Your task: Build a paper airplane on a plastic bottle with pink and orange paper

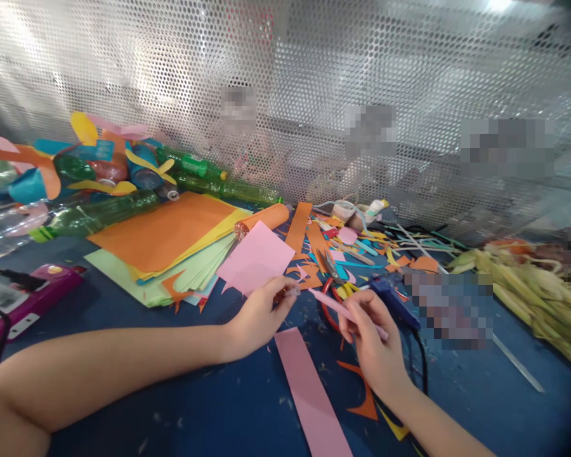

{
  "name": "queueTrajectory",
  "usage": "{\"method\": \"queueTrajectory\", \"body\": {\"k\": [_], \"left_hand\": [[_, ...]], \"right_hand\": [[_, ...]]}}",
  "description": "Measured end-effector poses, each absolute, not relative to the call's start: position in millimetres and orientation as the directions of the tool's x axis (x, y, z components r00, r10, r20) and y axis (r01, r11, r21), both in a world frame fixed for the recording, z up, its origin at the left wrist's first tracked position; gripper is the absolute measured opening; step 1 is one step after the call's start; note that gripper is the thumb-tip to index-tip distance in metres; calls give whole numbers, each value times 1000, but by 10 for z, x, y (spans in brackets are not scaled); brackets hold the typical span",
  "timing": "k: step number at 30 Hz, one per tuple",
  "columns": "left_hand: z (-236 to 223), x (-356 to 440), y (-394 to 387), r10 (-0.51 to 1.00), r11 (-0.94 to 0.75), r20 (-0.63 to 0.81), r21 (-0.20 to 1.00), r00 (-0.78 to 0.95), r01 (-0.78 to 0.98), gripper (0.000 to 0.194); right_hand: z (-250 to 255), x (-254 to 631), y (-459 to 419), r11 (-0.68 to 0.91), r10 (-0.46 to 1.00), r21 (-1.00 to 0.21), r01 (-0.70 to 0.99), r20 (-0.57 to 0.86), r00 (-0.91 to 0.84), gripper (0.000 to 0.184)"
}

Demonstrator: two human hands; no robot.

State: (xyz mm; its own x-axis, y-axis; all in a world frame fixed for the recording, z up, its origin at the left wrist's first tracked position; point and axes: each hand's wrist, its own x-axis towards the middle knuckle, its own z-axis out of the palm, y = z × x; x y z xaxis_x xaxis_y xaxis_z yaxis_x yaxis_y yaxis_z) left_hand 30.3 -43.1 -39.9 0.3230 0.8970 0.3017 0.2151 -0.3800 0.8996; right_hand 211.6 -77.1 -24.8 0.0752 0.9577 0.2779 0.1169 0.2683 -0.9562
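My right hand (374, 339) holds a slim pink pen (335, 306), its tip pointing left toward my other hand. My left hand (261, 311) is closed, pinching a small pale piece, perhaps a pen cap (292, 292). A gap separates it from the pen tip. Under and between the hands a long pink paper strip (311, 393) lies on the blue table. Just beyond my left hand rests a square pink sheet (257, 257). Red-handled scissors (330, 304) lie behind the pen, partly covered by it.
Left of centre is a stack of coloured paper (162, 231). Green plastic bottles (105, 216) and paper shapes crowd the far left, near a purple power strip (33, 301). Paper scraps (356, 244), a blue glue gun (394, 301) and corn husks (523, 298) occupy the right. A perforated metal panel (285, 76) stands behind.
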Motion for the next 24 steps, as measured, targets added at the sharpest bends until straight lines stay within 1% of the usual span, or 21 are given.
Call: {"method": "queueTrajectory", "body": {"k": [7, 14, 19, 24], "left_hand": [[-405, 300, -431, 896, -392, 318, 895, 309, 214, 21], [-375, 310, -424, 910, -335, 267, 924, 317, 184, 20], [-355, 320, -425, 912, -332, 273, 930, 307, 160, 13], [-349, 305, -427, 909, -340, 277, 925, 311, 169, 13]], "right_hand": [[-239, 2106, -766, 268, 958, -954, 132, 278, 65, 20], [-235, 2112, -764, 260, 963, -958, 119, 266, 43, 22], [-235, 2112, -761, 258, 963, -958, 125, 265, 45, 22], [-234, 2103, -763, 258, 962, -958, 123, 267, 65, 23]]}}
